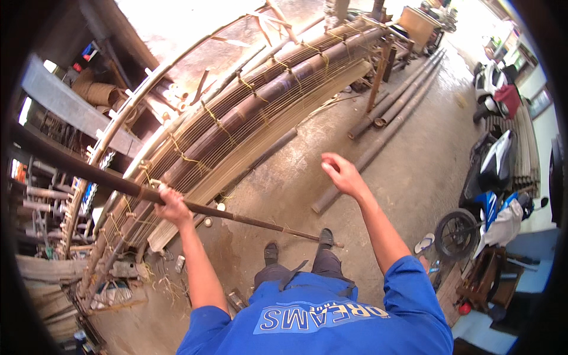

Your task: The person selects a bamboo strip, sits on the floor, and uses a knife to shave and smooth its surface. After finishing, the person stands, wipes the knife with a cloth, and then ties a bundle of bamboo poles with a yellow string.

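Bamboo is the working material: we grip one long dark pole (195, 204) in our left hand (173, 206), fist clamped around its shaft, the thin end slanting to the concrete floor (331, 148) beside our two shoes. Our right hand (342, 173) hangs open and empty, apparently for balance. Three poles (396, 100) lie grouped beside the slatted bamboo panel (248, 118).

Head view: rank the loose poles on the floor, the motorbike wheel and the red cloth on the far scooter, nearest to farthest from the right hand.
From the right hand, raised and empty:
1. Loose poles on the floor, just past the hand, running up the picture.
2. Motorbike wheel, lower right, beside the person.
3. Red cloth, upper right, on the far scooter.
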A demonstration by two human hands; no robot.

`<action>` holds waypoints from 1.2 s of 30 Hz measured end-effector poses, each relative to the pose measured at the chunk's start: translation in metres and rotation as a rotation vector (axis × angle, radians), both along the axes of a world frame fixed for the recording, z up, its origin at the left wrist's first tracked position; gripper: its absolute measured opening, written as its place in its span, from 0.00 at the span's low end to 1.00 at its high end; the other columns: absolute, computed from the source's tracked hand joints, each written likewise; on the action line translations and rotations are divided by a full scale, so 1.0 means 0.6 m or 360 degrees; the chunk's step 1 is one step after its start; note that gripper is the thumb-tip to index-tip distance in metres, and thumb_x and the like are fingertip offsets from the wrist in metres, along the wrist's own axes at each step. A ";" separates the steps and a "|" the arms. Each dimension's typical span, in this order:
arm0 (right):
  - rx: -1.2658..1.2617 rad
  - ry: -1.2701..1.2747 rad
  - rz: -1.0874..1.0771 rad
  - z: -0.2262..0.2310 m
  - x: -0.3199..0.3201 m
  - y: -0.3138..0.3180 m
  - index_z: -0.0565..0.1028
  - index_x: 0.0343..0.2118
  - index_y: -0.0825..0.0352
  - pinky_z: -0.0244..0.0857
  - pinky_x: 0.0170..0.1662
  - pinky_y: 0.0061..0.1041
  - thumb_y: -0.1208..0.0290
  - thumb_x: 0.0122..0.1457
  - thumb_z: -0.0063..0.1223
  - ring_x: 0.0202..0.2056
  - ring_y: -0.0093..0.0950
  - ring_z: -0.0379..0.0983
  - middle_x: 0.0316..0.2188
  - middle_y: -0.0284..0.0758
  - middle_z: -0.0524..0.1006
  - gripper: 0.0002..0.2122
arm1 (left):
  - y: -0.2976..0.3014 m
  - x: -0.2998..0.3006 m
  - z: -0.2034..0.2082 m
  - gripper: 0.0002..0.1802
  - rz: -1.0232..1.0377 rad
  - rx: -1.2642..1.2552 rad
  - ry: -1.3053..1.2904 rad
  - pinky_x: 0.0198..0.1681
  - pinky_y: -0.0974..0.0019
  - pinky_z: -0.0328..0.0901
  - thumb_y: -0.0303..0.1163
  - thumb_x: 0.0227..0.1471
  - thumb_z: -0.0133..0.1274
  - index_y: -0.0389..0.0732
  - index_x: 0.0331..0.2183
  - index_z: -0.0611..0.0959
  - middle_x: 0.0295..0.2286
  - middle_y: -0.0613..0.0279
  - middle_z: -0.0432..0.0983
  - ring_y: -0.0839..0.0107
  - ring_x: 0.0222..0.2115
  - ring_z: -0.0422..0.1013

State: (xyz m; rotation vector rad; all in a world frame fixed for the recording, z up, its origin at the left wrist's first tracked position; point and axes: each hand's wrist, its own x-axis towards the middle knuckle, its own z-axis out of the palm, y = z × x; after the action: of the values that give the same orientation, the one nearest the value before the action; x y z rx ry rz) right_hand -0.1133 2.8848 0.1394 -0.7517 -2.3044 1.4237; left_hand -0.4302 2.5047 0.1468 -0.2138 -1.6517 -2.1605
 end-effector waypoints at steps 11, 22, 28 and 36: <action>0.1623 0.1270 -0.0107 0.482 -0.138 0.090 0.73 0.34 0.66 0.66 0.26 0.31 0.66 0.70 0.47 0.27 0.28 0.71 0.27 0.38 0.73 0.10 | 0.331 0.286 0.104 0.17 -0.0639 -0.0706 0.0287 0.24 0.66 0.62 0.41 0.65 0.57 0.38 0.28 0.79 0.20 0.66 0.70 0.76 0.21 0.67; -0.0340 0.1767 0.0158 0.491 0.330 0.101 0.65 0.33 0.61 0.58 0.29 0.20 0.72 0.72 0.40 0.22 0.17 0.56 0.24 0.25 0.59 0.07 | 0.315 0.317 0.045 0.34 -0.1774 -0.1136 0.0420 0.48 0.61 0.72 0.48 0.45 0.73 0.40 0.49 0.79 0.42 0.59 0.78 0.64 0.38 0.78; -0.0407 0.1936 -0.0489 0.350 0.629 0.190 0.69 0.37 0.66 0.57 0.25 0.19 0.75 0.66 0.41 0.20 0.17 0.56 0.20 0.25 0.58 0.03 | 0.339 0.424 -0.118 0.34 -0.2126 -0.1554 0.0284 0.32 0.55 0.67 0.62 0.45 0.68 0.37 0.27 0.79 0.24 0.48 0.76 0.53 0.27 0.75; -0.0522 0.2006 -0.1082 0.196 1.056 0.249 0.69 0.31 0.66 0.55 0.22 0.18 0.73 0.63 0.48 0.18 0.16 0.56 0.19 0.24 0.60 0.05 | 0.388 0.647 -0.113 0.42 -0.2542 -0.1760 0.0555 0.33 0.45 0.69 0.74 0.47 0.58 0.37 0.23 0.76 0.22 0.44 0.77 0.44 0.29 0.77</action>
State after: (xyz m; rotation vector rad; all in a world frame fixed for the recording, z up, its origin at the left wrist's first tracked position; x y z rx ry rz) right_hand 0.5205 3.0342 0.2569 -0.4094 -0.7765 1.3185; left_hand -0.0418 2.7377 0.0793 -2.7088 -2.5193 -1.1532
